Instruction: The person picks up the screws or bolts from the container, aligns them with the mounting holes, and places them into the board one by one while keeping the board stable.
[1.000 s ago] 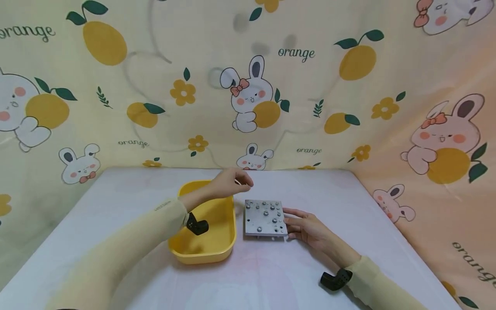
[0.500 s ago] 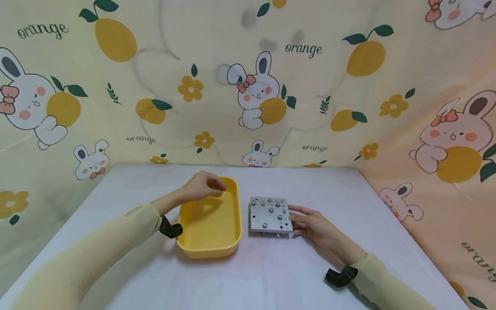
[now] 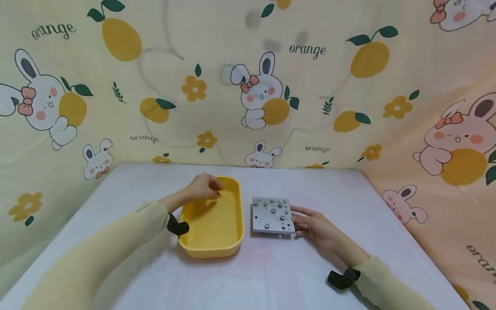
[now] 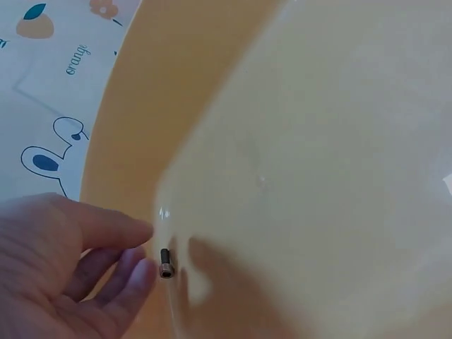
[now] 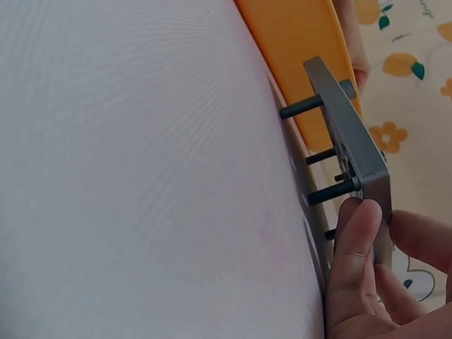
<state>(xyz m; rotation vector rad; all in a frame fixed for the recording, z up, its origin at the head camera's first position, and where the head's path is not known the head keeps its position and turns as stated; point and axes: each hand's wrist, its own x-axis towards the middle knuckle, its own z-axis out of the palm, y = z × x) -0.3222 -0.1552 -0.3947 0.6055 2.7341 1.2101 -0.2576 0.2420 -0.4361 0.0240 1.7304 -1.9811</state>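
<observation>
My left hand is over the far part of the yellow tray, thumb and fingers slightly apart. A small dark socket-head screw shows just off its fingertips in the left wrist view, with a gap between. My right hand pinches the right edge of a square grey metal plate, thumb on one face and fingers on the other. Several bolt heads stand on the plate's top. Threaded shanks stick out of its underside, close over the white tabletop in the right wrist view.
The tray stands left of the plate on a white-covered table. A printed curtain with rabbits and oranges rises behind the table and along its right side. Each wrist wears a black camera.
My left hand has moved left, from beyond the tray's right rim to over its inside, and the screw now shows at its fingertips. My right hand keeps its hold on the plate.
</observation>
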